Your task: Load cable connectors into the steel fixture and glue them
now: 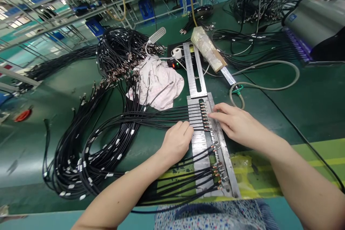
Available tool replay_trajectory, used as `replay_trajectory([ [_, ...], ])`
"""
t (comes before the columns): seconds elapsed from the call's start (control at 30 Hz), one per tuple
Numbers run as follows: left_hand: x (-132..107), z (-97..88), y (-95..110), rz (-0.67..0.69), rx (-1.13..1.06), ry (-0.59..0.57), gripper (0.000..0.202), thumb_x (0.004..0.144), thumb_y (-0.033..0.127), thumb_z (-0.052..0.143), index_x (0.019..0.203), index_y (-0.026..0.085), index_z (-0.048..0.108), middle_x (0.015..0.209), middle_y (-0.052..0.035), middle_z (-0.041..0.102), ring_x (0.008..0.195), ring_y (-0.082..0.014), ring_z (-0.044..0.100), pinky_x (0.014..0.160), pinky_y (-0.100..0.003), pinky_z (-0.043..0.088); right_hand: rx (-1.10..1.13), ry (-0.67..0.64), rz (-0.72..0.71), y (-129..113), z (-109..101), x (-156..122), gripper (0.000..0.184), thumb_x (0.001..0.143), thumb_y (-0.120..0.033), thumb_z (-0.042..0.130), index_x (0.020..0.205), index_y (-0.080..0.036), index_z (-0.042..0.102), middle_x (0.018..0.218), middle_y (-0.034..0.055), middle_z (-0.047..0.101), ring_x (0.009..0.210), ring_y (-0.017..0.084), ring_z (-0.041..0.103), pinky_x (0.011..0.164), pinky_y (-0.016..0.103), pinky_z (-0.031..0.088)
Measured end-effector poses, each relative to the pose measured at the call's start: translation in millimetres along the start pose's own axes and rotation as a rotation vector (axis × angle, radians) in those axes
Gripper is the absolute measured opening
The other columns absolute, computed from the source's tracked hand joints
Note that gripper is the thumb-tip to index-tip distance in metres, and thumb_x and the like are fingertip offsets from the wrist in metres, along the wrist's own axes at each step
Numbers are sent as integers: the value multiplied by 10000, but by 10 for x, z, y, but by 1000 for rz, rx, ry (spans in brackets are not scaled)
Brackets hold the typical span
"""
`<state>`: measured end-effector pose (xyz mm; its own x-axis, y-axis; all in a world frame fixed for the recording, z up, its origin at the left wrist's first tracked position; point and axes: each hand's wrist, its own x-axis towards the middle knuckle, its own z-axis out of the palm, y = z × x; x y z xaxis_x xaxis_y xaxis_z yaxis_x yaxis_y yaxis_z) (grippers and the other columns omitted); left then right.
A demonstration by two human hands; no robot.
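A slotted metal fixture (pixel 198 143) lies on the bench in front of me. Several black cables (pixel 167 112) cross its upper part, their metal connector ends (pixel 204 109) side by side in the slots. My left hand (pixel 176 140) is curled at the fixture's left edge, its fingers closed around a black cable in the lowest of these slots. From the right, my right hand (pixel 234 124) reaches in with fingers apart, fingertips at the connector ends by the fixture's rail. Nearer my body, more cable ends with loose connectors (pixel 219 172) rest across the fixture.
Looped black cables (pixel 91 147) with white labels spread over the left of the bench. Behind them lie a large cable bundle (pixel 118 50), a pale cloth (pixel 161 82) and a small lamp (pixel 157 36). A wrapped tool (pixel 207 50) and grey hose (pixel 285 88) are at the right.
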<state>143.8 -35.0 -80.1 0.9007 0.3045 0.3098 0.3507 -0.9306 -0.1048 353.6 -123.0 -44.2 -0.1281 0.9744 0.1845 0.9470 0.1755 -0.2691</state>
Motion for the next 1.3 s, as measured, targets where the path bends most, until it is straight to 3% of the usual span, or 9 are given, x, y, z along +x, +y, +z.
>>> replay_trajectory([
  [0.17, 11, 20, 0, 31, -109, 16, 257, 891, 98, 360, 675, 177, 476, 697, -37, 486, 656, -170, 415, 599, -283, 369, -10, -43, -9, -31, 15, 12, 326, 835, -100, 409, 1061, -192, 625, 1035, 88, 571, 821, 182, 573, 710, 315, 468],
  [0.3, 34, -13, -23, 10, -248, -20, 244, 890, 97, 352, 695, 167, 481, 725, -43, 501, 690, -163, 432, 632, -270, 394, 9, -46, -55, -61, 59, 11, 346, 808, -58, 418, 1023, -196, 652, 1010, 100, 573, 904, 209, 545, 773, 345, 456],
  [0.53, 24, 2, -78, 58, -291, -39, 279, 884, 70, 322, 694, 168, 503, 734, -53, 514, 705, -170, 438, 629, -280, 392, -18, -48, -100, -86, 96, 2, 343, 821, -65, 414, 995, -209, 672, 1034, 109, 583, 933, 226, 533, 777, 371, 451],
  [0.77, 68, 46, -109, 47, -429, -32, 260, 900, 98, 333, 706, 164, 493, 730, -46, 518, 711, -159, 438, 654, -267, 400, -30, -49, -161, -119, 141, -9, 412, 731, 14, 463, 1003, -223, 663, 1061, 104, 582, 994, 238, 503, 786, 362, 428],
  [0.97, 34, 17, -137, 82, -292, -108, 256, 919, 109, 340, 772, 144, 546, 781, -51, 548, 744, -167, 440, 676, -287, 379, -97, -101, -167, -162, 205, -16, 414, 687, 6, 503, 1002, -214, 656, 1066, 105, 587, 1032, 265, 474, 777, 369, 392],
  [1.13, -140, -80, -178, 183, -80, -163, 285, 949, 172, 320, 1159, 128, 508, 985, -78, 586, 836, -203, 442, 708, -338, 350, -209, -139, -121, -309, 200, -1, 291, 703, -57, 542, 946, -175, 652, 1025, 114, 602, 981, 284, 495, 753, 387, 365],
  [1.3, -155, -140, -139, 228, -5, -222, 299, 941, 143, 307, 1132, 97, 532, 1073, -96, 572, 869, -210, 450, 687, -347, 333, -227, -163, -126, -392, 199, 46, 184, 738, -99, 539, 866, -139, 665, 916, 114, 613, 926, 284, 521, 716, 385, 360],
])
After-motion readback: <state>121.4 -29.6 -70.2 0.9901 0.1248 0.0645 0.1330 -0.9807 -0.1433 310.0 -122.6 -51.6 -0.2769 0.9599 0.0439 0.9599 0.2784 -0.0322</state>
